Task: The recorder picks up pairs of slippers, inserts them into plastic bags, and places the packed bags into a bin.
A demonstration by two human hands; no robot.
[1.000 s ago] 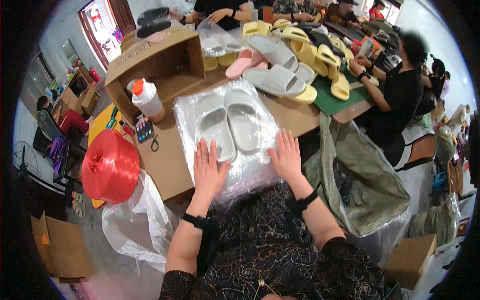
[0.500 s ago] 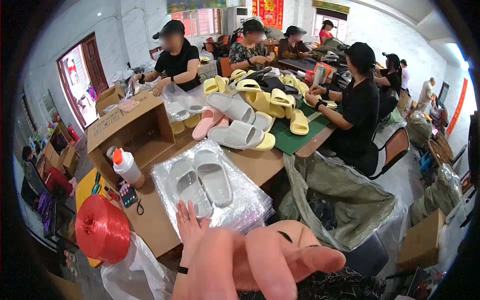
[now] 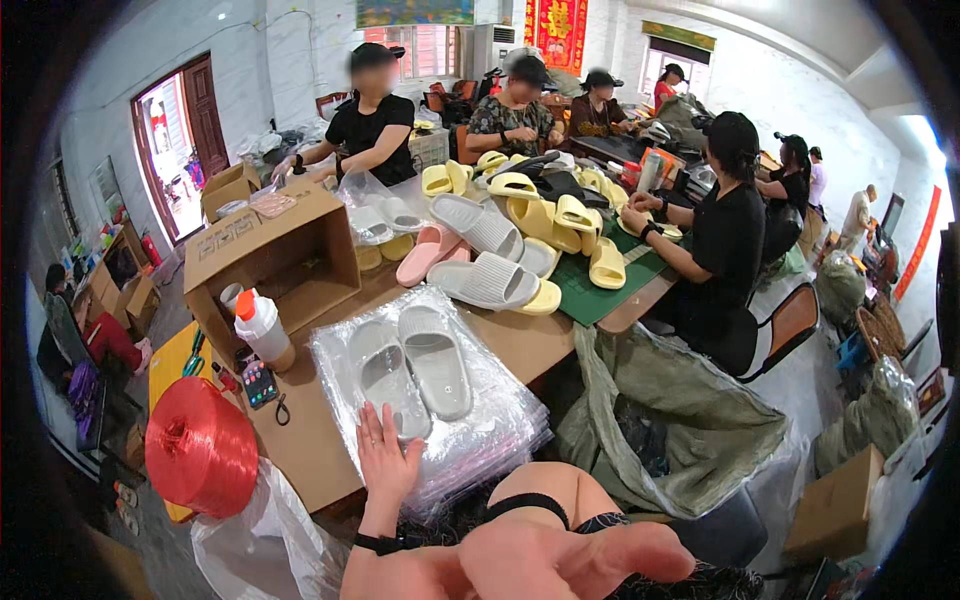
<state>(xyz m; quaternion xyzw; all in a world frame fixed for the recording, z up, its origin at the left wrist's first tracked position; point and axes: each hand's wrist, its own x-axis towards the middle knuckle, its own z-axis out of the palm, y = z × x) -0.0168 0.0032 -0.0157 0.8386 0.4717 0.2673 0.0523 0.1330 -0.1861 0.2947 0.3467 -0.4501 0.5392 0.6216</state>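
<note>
Right hand (image 3: 560, 560) nearer — crowded worktable (image 3: 520, 345)

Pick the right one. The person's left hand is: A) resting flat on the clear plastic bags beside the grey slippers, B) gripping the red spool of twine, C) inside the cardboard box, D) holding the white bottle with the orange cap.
A: the left hand lies open with fingers spread on the stack of clear plastic bags, just below the pair of grey slippers.

Right hand (image 3: 560, 560) is now off the bagged slippers (image 3: 415, 365), raised close to camera at 6 o'clock. View tilts up.
</note>
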